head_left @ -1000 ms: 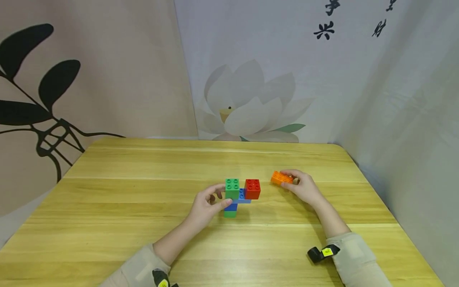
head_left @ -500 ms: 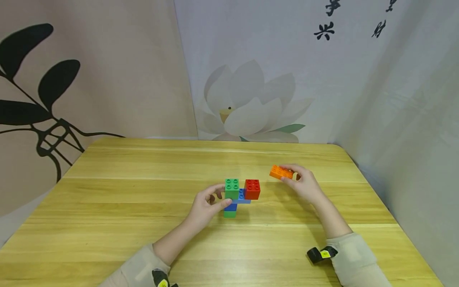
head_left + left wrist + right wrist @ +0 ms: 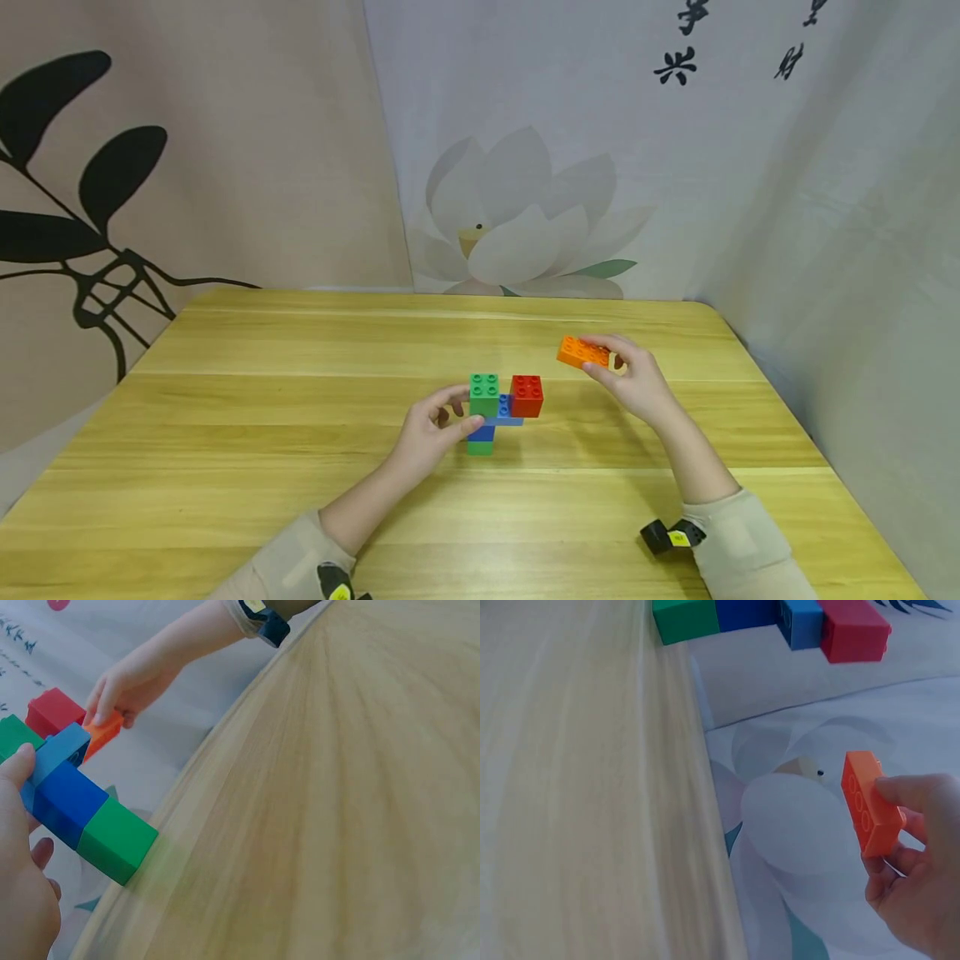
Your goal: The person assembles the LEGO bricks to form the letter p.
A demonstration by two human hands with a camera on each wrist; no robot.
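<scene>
The right hand (image 3: 633, 379) pinches the orange brick (image 3: 582, 352) at its end, up off the desk (image 3: 300, 417), with most of it poking out past the fingers (image 3: 600, 342), while the left hand (image 3: 431, 433) grips the block tower (image 3: 495, 410) standing on the desk.

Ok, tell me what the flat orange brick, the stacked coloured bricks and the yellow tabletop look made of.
Flat orange studded brick: looks like moulded plastic, with uniform colour, crisp edges and round studs. Stack of green, blue and red bricks: apparently the same smooth plastic. Yellow tabletop: wood or wood-look laminate, with long grain lines and a slight sheen; which, I cannot tell.
</scene>
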